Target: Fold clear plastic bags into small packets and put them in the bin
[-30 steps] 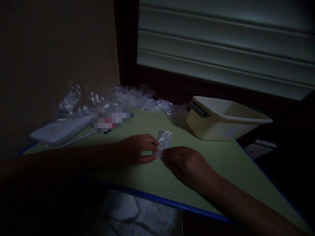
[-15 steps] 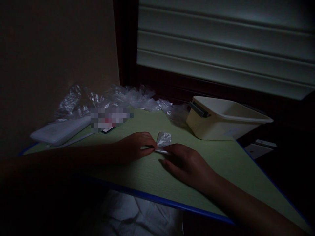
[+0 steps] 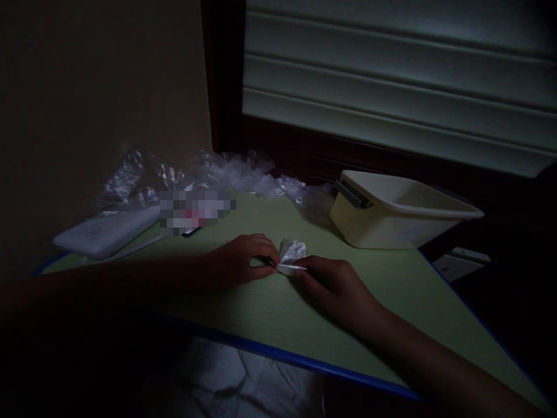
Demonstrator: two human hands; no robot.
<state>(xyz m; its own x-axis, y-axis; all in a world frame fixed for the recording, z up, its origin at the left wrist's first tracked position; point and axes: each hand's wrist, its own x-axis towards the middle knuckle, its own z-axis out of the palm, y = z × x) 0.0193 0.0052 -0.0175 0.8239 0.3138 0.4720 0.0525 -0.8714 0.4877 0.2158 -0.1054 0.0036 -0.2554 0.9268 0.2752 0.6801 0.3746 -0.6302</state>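
Note:
Between my hands, above the green table (image 3: 243,302), is a small clear plastic bag (image 3: 293,251) with a white folded edge nearest me. My left hand (image 3: 246,258) pinches the left end of that edge between thumb and fingers. On the other side my right hand (image 3: 335,283) has its thumb and index finger closed on the right end. The bag's crinkled part stands up behind the edge. Dim light hides whether anything is inside it.
A cream bin (image 3: 374,223) with a grey handle is at the back right. Crumpled clear plastic bags (image 3: 235,174) line the back edge. At the left lie a white flat object (image 3: 108,232) and a blurred-out item (image 3: 195,212). White boxes (image 3: 461,262) are beyond the right edge.
My right thumb has come up and closed against the bag's edge; before, it was apart below. The bag has tilted and shifted slightly to the right.

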